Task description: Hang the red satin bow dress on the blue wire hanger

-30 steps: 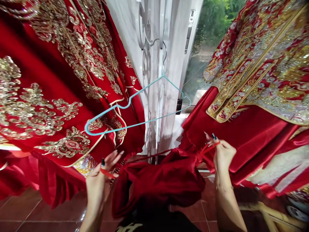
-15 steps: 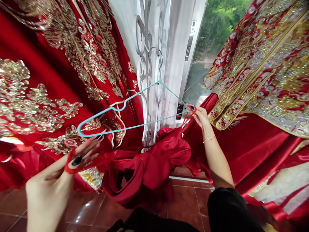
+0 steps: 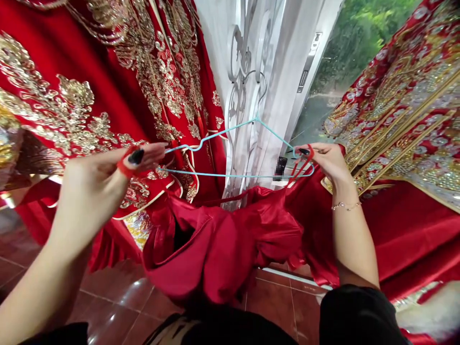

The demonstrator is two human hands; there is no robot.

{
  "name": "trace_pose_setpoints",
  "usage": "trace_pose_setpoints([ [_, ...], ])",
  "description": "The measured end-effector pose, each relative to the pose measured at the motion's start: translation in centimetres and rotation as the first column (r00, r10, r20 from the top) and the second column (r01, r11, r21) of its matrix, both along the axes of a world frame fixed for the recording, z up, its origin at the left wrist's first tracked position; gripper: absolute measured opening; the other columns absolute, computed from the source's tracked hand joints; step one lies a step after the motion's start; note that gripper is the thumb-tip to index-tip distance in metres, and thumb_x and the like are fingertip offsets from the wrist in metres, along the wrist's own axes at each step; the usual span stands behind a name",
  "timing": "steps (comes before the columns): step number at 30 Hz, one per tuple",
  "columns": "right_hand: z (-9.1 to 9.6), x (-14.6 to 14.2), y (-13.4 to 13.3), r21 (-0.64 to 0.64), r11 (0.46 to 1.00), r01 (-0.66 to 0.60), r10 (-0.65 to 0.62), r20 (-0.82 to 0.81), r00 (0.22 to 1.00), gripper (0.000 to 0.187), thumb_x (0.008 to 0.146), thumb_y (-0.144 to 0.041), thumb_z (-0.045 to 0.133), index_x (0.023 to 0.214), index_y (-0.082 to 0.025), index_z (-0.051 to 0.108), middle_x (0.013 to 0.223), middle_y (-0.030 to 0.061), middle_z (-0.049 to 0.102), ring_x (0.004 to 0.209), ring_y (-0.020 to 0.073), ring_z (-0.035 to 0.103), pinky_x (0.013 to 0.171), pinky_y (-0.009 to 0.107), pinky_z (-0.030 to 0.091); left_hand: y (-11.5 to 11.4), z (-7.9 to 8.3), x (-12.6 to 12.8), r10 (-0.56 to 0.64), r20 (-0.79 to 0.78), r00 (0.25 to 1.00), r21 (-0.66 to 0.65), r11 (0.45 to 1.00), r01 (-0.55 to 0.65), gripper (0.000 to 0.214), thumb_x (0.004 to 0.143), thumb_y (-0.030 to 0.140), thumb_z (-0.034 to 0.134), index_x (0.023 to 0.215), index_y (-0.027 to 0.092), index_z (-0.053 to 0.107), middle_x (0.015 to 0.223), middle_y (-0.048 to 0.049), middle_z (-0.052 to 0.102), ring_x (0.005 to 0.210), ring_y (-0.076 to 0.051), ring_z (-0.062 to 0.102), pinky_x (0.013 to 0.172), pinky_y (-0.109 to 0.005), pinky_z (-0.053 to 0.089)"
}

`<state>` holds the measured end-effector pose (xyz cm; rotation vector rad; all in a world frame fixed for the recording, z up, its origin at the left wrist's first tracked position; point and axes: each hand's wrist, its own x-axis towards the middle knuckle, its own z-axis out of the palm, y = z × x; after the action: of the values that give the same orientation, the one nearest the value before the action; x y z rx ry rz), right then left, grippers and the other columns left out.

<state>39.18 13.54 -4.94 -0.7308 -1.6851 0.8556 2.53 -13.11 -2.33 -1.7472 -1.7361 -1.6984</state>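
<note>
A red satin dress (image 3: 219, 239) with thin straps hangs in loose folds between my hands. My left hand (image 3: 97, 187) has its left strap (image 3: 124, 167) pinched between thumb and fingers, with the fingertips at the left end of a light blue hanger (image 3: 230, 176), covering it. At the other end of that hanger, my right hand (image 3: 332, 163) pinches the right strap (image 3: 295, 168), which runs over the hanger's right end. The hanger's metal hook (image 3: 264, 88) is caught on a white scrollwork frame (image 3: 233, 108). The dress top sits just below the hanger's lower bar.
Red garments with gold beading (image 3: 172, 72) hang close on the left, and another heavily embroidered one (image 3: 406, 124) hangs on the right. A phone (image 3: 280, 167) stands behind the hanger by the white door frame (image 3: 305, 62). Dark red tiles (image 3: 269, 299) cover the floor.
My left hand has risen to the hanger's left end with its strap. The right hand still holds the other strap by the hanger's right end. The view has shifted left.
</note>
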Motion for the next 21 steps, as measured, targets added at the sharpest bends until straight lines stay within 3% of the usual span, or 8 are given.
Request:
trace_pose_setpoints([
  [4, 1.1, -0.9, -1.8, 0.04, 0.997, 0.068, -0.07, 0.035, 0.997, 0.032, 0.057, -0.042, 0.09, 0.07, -0.018, 0.073, 0.066, 0.0026, 0.073, 0.061, 0.0163, 0.069, 0.064, 0.028, 0.058, 2.0, 0.3, -1.6, 0.024, 0.051, 0.998, 0.114, 0.993, -0.029, 0.035, 0.094, 0.039, 0.06, 0.104, 0.012, 0.079, 0.096, -0.0074, 0.08, 0.088, -0.022, 0.078, 0.09, -0.04, 0.065],
  [7, 1.5, -1.1, -2.7, 0.019, 0.998, 0.055, -0.055, 0.031, 0.998, 0.026, 0.062, -0.035, 0.086, 0.073, -0.018, 0.07, 0.053, -0.003, 0.063, 0.046, 0.0105, 0.059, 0.05, 0.024, 0.048, 2.3, 0.0, -3.6, 0.044, 0.093, 0.995, 0.14, 0.989, -0.057, 0.036, 0.092, 0.041, 0.063, 0.101, 0.011, 0.079, 0.093, -0.0087, 0.08, 0.082, -0.019, 0.078, 0.087, -0.036, 0.066],
  [10, 2.2, -1.2, -3.6, 0.026, 0.999, 0.04, -0.039, -0.029, 0.999, 0.021, 0.072, -0.034, 0.076, 0.081, -0.02, 0.063, 0.057, -0.0054, 0.061, 0.036, 0.0064, 0.048, 0.038, 0.022, 0.031, 3.0, -0.1, -5.1, 0.005, 0.093, 0.996, -0.032, 0.999, -0.002, 0.045, 0.089, 0.048, 0.066, 0.103, 0.007, 0.077, 0.092, -0.0094, 0.08, 0.08, -0.017, 0.077, 0.09, -0.04, 0.064],
  [13, 2.5, -1.8, -4.4, 0.075, 0.991, 0.107, -0.106, -0.01, 0.994, 0.013, 0.077, -0.027, 0.069, 0.075, -0.02, 0.059, 0.06, -0.0044, 0.06, 0.036, 0.0038, 0.042, 0.038, 0.022, 0.024, 5.0, 0.1, -6.1, -0.095, 0.132, 0.987, -0.206, 0.971, 0.121, 0.056, 0.088, 0.053, 0.065, 0.103, 0.0, 0.073, 0.097, -0.0108, 0.08, 0.087, -0.018, 0.076, 0.099, -0.047, 0.059],
  [17, 1.9, -2.6, -4.9, 0.127, 0.963, 0.237, -0.243, 0.034, 0.97, 0.012, 0.077, -0.02, 0.065, 0.066, -0.018, 0.063, 0.043, -0.0075, 0.045, 0.033, 0.0043, 0.034, 0.038, 0.024, 0.019, 8.4, 0.5, -7.0, -0.189, 0.176, 0.966, -0.247, 0.941, 0.23, 0.057, 0.09, 0.053, 0.062, 0.105, -0.001, 0.072, 0.104, -0.0128, 0.078, 0.097, -0.02, 0.074, 0.102, -0.045, 0.057],
  [21, 1.0, -2.5, -5.2, 0.152, 0.945, 0.289, -0.289, -0.023, 0.957, 0.016, 0.078, -0.023, 0.066, 0.064, -0.017, 0.064, 0.045, -0.0061, 0.047, 0.036, 0.0046, 0.033, 0.04, 0.024, 0.018, 10.5, 1.4, -6.7, -0.33, 0.063, 0.942, -0.259, 0.906, 0.335, 0.05, 0.092, 0.052, 0.062, 0.098, 0.004, 0.076, 0.096, -0.014, 0.079, 0.095, -0.022, 0.075, 0.095, -0.041, 0.059],
])
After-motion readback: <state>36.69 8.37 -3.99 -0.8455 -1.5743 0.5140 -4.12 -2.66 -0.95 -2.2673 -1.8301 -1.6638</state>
